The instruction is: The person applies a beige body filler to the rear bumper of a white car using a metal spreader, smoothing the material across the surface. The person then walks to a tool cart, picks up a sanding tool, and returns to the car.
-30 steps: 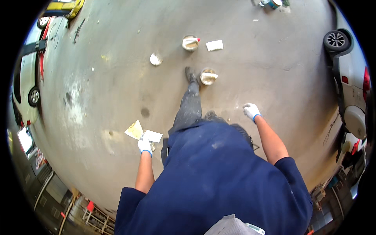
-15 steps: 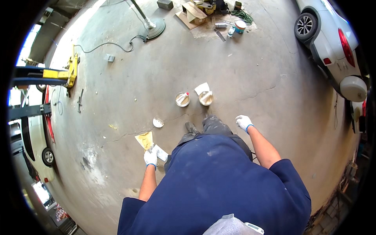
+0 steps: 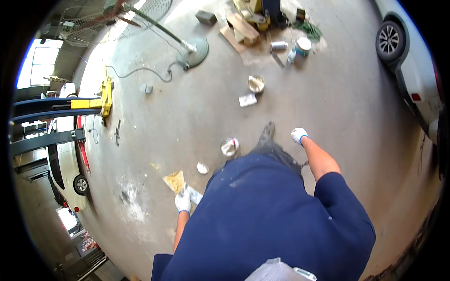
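My left hand [image 3: 183,202], in a white glove with a blue cuff, grips a flat plate smeared with yellow paste [image 3: 174,181]. A pale flat piece [image 3: 194,195] sticks out to the right of the same hand; whether it is gripped too is hard to tell. Off to my right, my right hand [image 3: 298,135], also gloved, hangs in the air with its fingers curled and nothing visible in them. Ahead of my body an open can [image 3: 229,147] contains a tube with a red tip. Left of it is a small white round thing [image 3: 202,167].
Farther ahead stand another open can [image 3: 256,84] and a white flat packet [image 3: 247,99]. A fan's round base [image 3: 193,53] and cable, cardboard [image 3: 241,30] and a blue tub [image 3: 303,47] lie beyond. Cars flank both sides, with a yellow-ended lift arm [image 3: 89,104] at left.
I have turned and shifted; the two cans now appear farther apart, one well ahead. My left hand keeps the plate. The fingers of my right hand look more curled.
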Tool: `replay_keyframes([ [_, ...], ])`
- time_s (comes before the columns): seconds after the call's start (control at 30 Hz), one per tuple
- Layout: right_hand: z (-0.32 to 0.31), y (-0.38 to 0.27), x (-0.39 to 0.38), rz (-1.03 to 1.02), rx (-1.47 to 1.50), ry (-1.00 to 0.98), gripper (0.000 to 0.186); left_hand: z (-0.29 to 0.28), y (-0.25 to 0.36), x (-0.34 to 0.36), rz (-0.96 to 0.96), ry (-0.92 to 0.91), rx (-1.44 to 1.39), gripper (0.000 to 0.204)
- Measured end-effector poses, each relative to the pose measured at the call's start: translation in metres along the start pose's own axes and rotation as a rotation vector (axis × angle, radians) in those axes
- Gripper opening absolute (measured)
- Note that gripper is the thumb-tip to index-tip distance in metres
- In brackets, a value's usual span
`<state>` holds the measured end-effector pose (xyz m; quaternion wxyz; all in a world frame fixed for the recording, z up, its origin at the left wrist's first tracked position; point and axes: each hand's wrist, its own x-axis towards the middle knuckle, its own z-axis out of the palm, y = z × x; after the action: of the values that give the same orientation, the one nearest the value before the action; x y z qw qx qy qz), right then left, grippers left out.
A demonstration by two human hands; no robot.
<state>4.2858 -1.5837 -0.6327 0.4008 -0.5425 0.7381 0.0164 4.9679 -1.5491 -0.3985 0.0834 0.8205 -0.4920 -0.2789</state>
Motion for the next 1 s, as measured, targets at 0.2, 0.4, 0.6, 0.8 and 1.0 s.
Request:
replay_keyframes([
  [0.2, -0.155, -0.035, 0.067, -0.018, 0.260, 0.274, 0.033, 0.019, 0.104, 0.018, -0.087, -0.031, -0.136, 0.032],
  [0.4, -0.129, 0.048, 0.050, -0.349, -0.826, -0.330, 0.026, 0.052, 0.152, 0.065, -0.042, 0.055, -0.090, 0.040],
  [0.6, -0.153, 0.141, 0.060, 0.279, -0.037, -0.060, 0.022, 0.098, 0.166, 0.090, -0.137, -0.257, 0.086, 0.045],
  [0.8, -0.210, 0.004, 0.124, 0.502, 0.592, 0.066, 0.026, 0.088, 0.170, 0.151, -0.227, -0.423, 0.353, 0.044],
  [1.0, -0.254, -0.101, 0.184, 0.445, 0.644, 0.062, 0.032, 0.086, 0.284, 0.378, -0.093, -0.472, 0.244, 0.047],
])
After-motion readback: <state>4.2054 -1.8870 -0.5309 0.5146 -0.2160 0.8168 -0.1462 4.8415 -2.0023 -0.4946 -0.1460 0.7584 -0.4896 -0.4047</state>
